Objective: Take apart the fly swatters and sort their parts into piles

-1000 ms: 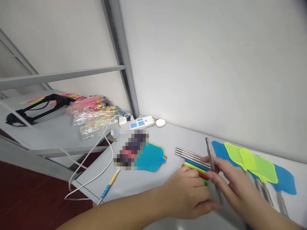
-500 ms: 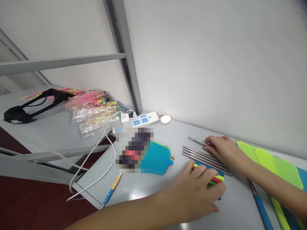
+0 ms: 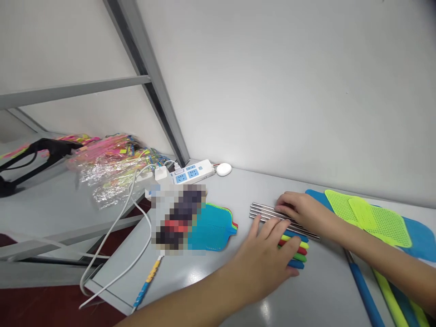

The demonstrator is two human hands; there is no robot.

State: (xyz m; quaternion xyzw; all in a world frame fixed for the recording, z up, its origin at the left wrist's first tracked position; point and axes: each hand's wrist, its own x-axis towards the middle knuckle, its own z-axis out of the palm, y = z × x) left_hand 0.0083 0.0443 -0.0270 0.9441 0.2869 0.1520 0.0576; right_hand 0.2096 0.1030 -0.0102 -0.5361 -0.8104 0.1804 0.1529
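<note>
1. Since the frame half a second ago, the right hand (image 3: 303, 210) has brought its stray rod in beside the other metal rods (image 3: 262, 210), and the left hand (image 3: 264, 259) has reached forward from the handles (image 3: 301, 250) to the rods.
2. Far left, on a shelf, I see a black frame-like object (image 3: 56, 152), partly out of view, beside clear plastic bags (image 3: 109, 168) with pink, yellow and blue contents.
3. White cables loop down from a power strip (image 3: 197, 172) against the wall; a white rounded object (image 3: 224, 169) sits just beside it.
4. Below, a pixelated patch, its content unreadable to me, overlaps stacked flat heads, the top one blue (image 3: 213, 227), on the counter (image 3: 231, 190).
5. Centre right, the left hand lies over the handles, coloured blue, yellow, red and green, its fingers spread and fingertips at the near rods.
6. Just beyond, the rods lie side by side, left ends nearly level; the right hand rests on them, fingers curled. I cannot tell whether they grip.
7. Far right, under and beside the right forearm, lie lime mesh heads (image 3: 391, 225) over blue ones (image 3: 422, 238), with a blue grip (image 3: 364, 290) nearest.
</note>
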